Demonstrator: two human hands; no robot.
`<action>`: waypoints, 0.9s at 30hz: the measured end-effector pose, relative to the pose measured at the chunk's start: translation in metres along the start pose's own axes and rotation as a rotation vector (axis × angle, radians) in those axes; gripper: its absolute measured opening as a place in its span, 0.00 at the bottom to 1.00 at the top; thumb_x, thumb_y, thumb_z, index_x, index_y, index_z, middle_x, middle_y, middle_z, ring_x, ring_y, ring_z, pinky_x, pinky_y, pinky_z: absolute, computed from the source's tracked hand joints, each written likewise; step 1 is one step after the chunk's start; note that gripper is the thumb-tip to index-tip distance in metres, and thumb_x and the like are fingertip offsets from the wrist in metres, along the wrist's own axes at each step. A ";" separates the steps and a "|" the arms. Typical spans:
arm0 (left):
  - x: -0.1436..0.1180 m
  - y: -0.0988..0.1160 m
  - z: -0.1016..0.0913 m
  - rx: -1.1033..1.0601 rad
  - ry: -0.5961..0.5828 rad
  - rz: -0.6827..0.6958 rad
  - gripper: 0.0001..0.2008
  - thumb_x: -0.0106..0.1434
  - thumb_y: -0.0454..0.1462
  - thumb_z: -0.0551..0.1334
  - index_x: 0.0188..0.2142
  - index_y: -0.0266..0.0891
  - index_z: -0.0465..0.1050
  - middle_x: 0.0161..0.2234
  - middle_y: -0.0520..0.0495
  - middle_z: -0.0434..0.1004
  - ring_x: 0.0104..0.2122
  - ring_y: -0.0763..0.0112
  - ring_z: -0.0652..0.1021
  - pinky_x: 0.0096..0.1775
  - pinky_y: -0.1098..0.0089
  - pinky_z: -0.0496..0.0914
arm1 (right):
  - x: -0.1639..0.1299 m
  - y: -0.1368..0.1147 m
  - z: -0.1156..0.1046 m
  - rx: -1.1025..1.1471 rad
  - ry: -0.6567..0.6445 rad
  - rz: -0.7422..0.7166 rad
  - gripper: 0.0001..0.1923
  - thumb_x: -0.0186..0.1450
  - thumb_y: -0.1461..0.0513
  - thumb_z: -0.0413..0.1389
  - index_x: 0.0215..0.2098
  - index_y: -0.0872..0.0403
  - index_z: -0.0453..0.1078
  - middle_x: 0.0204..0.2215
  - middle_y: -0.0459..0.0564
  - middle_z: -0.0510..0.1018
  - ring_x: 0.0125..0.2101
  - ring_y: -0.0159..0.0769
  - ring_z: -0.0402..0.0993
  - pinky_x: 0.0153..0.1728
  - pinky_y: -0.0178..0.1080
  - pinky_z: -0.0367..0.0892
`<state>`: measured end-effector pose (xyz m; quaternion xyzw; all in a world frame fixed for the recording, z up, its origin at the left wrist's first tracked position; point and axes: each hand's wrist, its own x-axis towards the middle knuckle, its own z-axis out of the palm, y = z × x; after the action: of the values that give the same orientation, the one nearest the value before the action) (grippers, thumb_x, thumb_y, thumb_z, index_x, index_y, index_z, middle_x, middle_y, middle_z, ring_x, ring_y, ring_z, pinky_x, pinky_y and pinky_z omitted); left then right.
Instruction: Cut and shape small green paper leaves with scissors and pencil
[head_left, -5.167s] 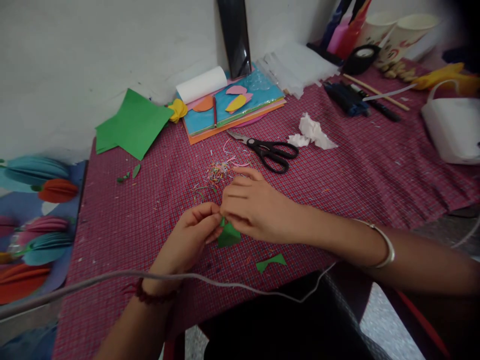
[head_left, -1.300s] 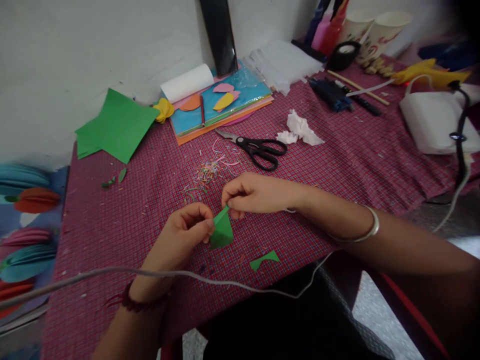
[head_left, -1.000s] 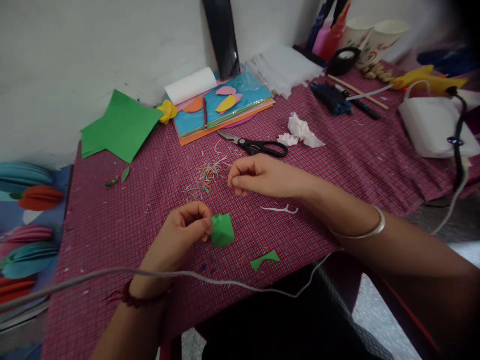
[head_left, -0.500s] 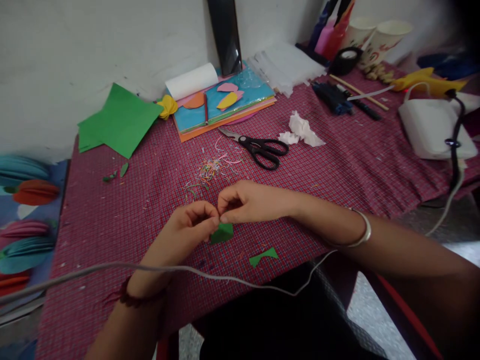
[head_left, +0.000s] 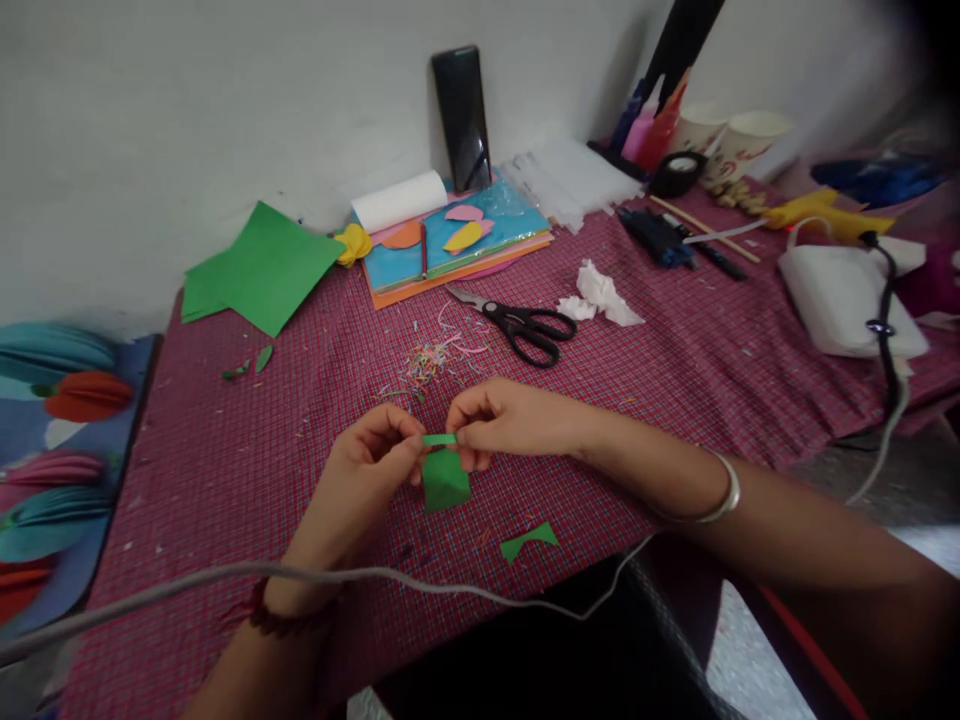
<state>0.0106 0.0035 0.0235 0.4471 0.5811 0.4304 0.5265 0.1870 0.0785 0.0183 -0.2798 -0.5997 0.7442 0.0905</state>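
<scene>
One big table (head_left: 750,330) is covered by a red checked cloth. A green sheet (head_left: 262,265) is laid at the far left, near the wall. Black scissors (head_left: 525,325) are left in the middle, well apart from the hands. The left hand (head_left: 364,480) and the right hand (head_left: 510,425) are held close together near the front edge. A small folded green paper (head_left: 444,475) is pinched between them at its top. A tiny green scrap (head_left: 529,541) is seen just beside it.

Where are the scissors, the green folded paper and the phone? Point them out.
scissors (head_left: 526,325): head view, at the pivot.
green folded paper (head_left: 444,479): head view, its front face.
phone (head_left: 462,118): head view, mid screen.
</scene>
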 end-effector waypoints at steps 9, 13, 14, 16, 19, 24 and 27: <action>-0.001 0.002 0.008 -0.204 0.098 0.055 0.11 0.47 0.30 0.67 0.30 0.38 0.69 0.25 0.55 0.70 0.21 0.81 0.69 0.23 0.78 0.63 | 0.003 0.002 0.003 0.080 0.002 -0.001 0.06 0.62 0.68 0.54 0.26 0.57 0.66 0.19 0.40 0.73 0.20 0.22 0.69 0.27 0.29 0.67; -0.002 0.001 0.014 -0.297 0.104 0.016 0.13 0.47 0.31 0.68 0.33 0.38 0.70 0.25 0.56 0.70 0.21 0.81 0.69 0.24 0.79 0.64 | 0.004 0.002 0.007 0.101 0.045 -0.007 0.06 0.62 0.66 0.56 0.26 0.56 0.65 0.19 0.39 0.71 0.20 0.22 0.69 0.26 0.29 0.67; -0.002 0.000 0.015 -0.332 0.099 -0.004 0.13 0.47 0.31 0.68 0.33 0.38 0.70 0.25 0.56 0.70 0.21 0.82 0.68 0.24 0.79 0.64 | 0.004 0.002 0.008 0.104 0.055 -0.012 0.06 0.62 0.66 0.56 0.26 0.56 0.65 0.19 0.39 0.71 0.20 0.22 0.69 0.26 0.29 0.67; -0.002 -0.003 0.015 -0.399 0.068 -0.049 0.12 0.48 0.32 0.69 0.33 0.37 0.70 0.23 0.56 0.70 0.21 0.81 0.68 0.24 0.79 0.63 | 0.003 0.001 0.010 0.112 0.073 -0.032 0.06 0.62 0.67 0.55 0.27 0.56 0.65 0.19 0.39 0.70 0.20 0.22 0.68 0.26 0.28 0.66; 0.000 -0.008 0.013 -0.438 0.027 -0.115 0.08 0.52 0.36 0.68 0.29 0.36 0.71 0.21 0.55 0.70 0.20 0.82 0.68 0.22 0.80 0.62 | 0.004 0.001 0.011 0.125 0.094 -0.069 0.05 0.62 0.67 0.56 0.27 0.57 0.66 0.20 0.38 0.70 0.21 0.21 0.67 0.27 0.28 0.65; 0.000 -0.007 0.013 -0.386 0.022 -0.145 0.10 0.52 0.38 0.68 0.25 0.36 0.70 0.19 0.54 0.69 0.18 0.82 0.67 0.19 0.80 0.59 | 0.004 0.003 0.009 0.114 0.098 -0.078 0.06 0.61 0.66 0.57 0.27 0.56 0.66 0.21 0.39 0.71 0.21 0.22 0.67 0.27 0.29 0.65; -0.002 -0.004 0.015 -0.348 0.034 -0.143 0.09 0.51 0.38 0.68 0.24 0.36 0.69 0.18 0.54 0.69 0.17 0.82 0.65 0.18 0.80 0.58 | 0.006 0.006 0.010 0.081 0.094 -0.080 0.06 0.61 0.66 0.56 0.26 0.56 0.65 0.20 0.39 0.70 0.21 0.23 0.67 0.27 0.30 0.65</action>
<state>0.0256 0.0014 0.0189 0.2997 0.5371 0.4934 0.6150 0.1779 0.0713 0.0122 -0.2863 -0.5748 0.7498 0.1593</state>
